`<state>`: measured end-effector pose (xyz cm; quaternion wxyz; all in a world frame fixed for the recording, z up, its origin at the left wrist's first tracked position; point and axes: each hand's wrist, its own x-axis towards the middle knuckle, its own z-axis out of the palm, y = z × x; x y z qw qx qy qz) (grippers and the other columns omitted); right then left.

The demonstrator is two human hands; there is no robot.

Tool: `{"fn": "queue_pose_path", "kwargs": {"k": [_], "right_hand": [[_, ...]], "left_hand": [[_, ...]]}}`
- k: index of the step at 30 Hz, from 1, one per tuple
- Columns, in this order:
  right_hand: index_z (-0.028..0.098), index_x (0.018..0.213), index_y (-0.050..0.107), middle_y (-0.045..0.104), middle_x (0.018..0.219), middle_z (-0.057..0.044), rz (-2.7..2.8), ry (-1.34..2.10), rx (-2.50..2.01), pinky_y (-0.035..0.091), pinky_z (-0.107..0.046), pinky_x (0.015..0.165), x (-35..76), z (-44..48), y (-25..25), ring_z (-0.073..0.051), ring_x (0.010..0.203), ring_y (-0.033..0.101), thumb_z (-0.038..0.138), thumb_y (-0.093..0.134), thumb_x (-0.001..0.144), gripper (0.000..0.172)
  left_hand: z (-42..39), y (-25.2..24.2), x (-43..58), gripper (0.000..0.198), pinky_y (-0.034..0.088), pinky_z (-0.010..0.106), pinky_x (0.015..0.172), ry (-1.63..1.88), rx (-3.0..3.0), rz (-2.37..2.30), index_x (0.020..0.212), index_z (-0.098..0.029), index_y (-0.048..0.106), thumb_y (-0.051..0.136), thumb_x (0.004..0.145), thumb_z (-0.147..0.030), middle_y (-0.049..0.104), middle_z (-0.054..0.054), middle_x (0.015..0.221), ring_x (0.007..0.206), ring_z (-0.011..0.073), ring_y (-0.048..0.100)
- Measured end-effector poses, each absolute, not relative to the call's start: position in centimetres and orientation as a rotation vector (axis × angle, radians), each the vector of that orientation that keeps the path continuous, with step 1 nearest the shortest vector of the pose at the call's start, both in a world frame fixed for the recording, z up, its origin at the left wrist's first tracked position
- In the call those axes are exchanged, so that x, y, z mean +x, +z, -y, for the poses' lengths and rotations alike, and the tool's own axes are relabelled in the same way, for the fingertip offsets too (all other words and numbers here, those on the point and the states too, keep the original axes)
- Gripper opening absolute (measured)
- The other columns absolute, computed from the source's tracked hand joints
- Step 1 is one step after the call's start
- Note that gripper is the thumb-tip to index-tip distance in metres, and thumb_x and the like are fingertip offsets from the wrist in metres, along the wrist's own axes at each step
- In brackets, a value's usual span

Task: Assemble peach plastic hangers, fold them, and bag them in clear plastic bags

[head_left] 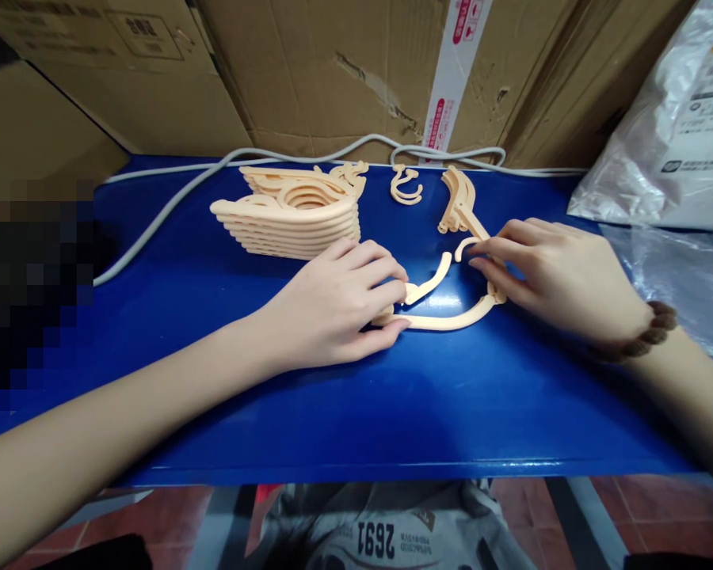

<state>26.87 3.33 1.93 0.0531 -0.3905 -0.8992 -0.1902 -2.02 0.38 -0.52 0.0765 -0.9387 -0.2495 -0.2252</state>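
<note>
My left hand (356, 305) is closed on one end of a cream plastic hanger piece (445, 322), a long curved bar lying over the blue table. A shorter curved arm (433, 283) sticks out from beside its fingertips. My right hand (540, 269) pinches a cream hook-shaped piece (462, 247) between thumb and fingers, close to the bar's right end; the fingers partly cover that joint. Behind my left hand stands a neat stack of cream hanger parts (291, 214). Loose hooks (405, 186) and a small bundle of curved arms (457, 198) lie farther back.
Cardboard boxes (333, 71) line the back of the blue table (356, 419). A grey cable (154, 241) runs along the rear and left. At the right is a clear plastic bag with a white label (689, 134). The table's front edge is near my body.
</note>
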Motion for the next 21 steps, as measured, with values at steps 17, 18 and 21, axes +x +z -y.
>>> {"fn": "queue_pose_path", "kwargs": {"k": [17,18,21], "right_hand": [[0.019,0.114,0.074,0.068,0.097,-0.009,2.771,-0.458,-1.159,0.04,-0.032,0.07,26.45,-2.96,1.57,-0.021,0.084,0.062,0.037,0.042,0.106,0.037],[0.019,0.114,0.074,0.068,0.098,-0.009,2.778,-0.442,-1.137,0.041,-0.032,0.071,26.41,-2.91,1.58,-0.021,0.085,0.062,0.036,0.043,0.106,0.037],[0.019,0.115,0.073,0.068,0.1,-0.009,2.797,-0.389,-1.085,0.043,-0.032,0.071,26.27,-2.78,1.66,-0.022,0.085,0.063,0.035,0.044,0.106,0.035]], "left_hand": [[-0.33,-0.73,-1.83,0.019,0.046,0.039,0.088,-0.677,-2.832,0.695,0.098,-0.014,0.07,0.054,0.101,-0.024,0.073,0.009,0.115,0.109,0.0278,0.063],[-0.34,-0.74,-1.84,0.019,0.047,0.039,0.088,-0.678,-2.834,0.695,0.098,-0.014,0.07,0.053,0.101,-0.024,0.073,0.009,0.114,0.109,0.0277,0.064],[-0.37,-0.74,-1.81,0.019,0.047,0.039,0.086,-0.675,-2.839,0.689,0.098,-0.014,0.069,0.053,0.101,-0.023,0.073,0.009,0.113,0.107,0.0275,0.064]]}}
